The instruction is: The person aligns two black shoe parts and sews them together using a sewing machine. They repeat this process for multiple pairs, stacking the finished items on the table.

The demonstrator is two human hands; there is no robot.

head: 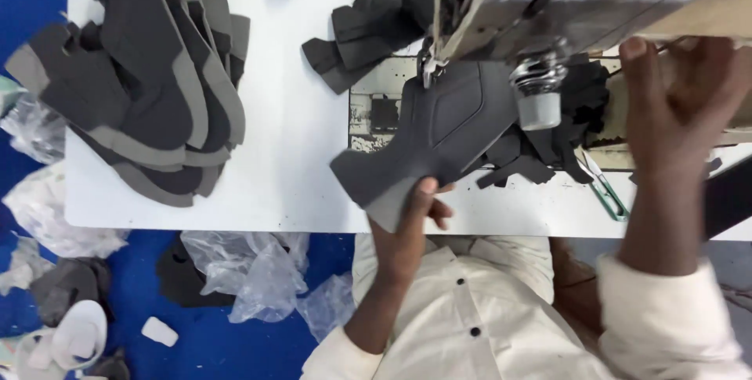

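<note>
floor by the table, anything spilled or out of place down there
Yes. Crumpled clear plastic bags lie on the blue floor below the white table edge, with stray dark grey cut pieces and a small white block among them. On the table, the grey stack looks fanned, not spilled.

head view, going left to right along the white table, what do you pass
stack of grey cut pieces → grey shaped piece held by the left hand → metal fitting with clear cup → green-handled snips → right hand

Needle area hidden behind sewing machine head
</note>
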